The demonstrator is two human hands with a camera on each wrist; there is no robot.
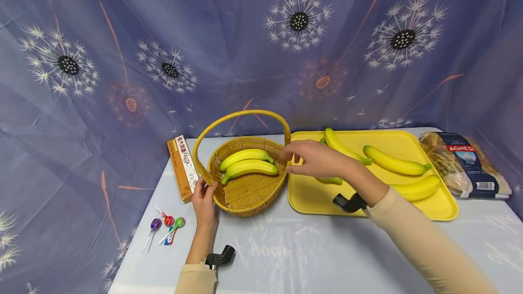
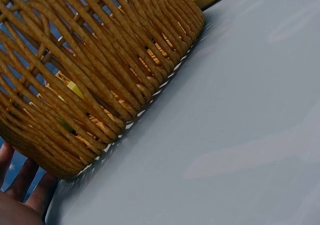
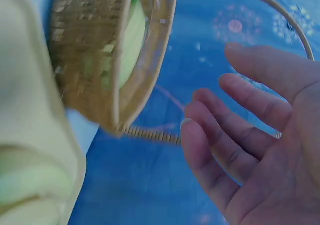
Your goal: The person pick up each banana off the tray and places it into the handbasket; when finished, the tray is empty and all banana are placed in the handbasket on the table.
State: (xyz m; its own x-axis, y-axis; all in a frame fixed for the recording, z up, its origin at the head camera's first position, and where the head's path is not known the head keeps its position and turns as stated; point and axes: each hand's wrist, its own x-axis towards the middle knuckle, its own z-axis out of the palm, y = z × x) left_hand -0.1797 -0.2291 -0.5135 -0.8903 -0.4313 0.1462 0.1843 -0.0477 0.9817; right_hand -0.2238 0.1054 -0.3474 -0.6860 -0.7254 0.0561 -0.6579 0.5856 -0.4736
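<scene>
Toward the far-left corner of the worktop [image 1: 278, 262], a wicker basket [image 1: 245, 196] with two bananas [image 1: 251, 167] inside stands between a pasta box [image 1: 181, 167] and a yellow tray [image 1: 310, 201], left hand [image 1: 204, 203] with its grip clamped on the left rim, right hand [image 1: 316, 160] just beside the right rim, grip loose, fingers apart.

Left of frame centre, the left hand [image 1: 204, 205] is gripping, left forearm [image 1: 202, 240] standing near the bottom edge; right of centre, the right hand [image 1: 318, 159] is hovering, fingers [image 3: 220, 139] loosely curved, right forearm [image 1: 369, 186] slanting toward lower right.
</scene>
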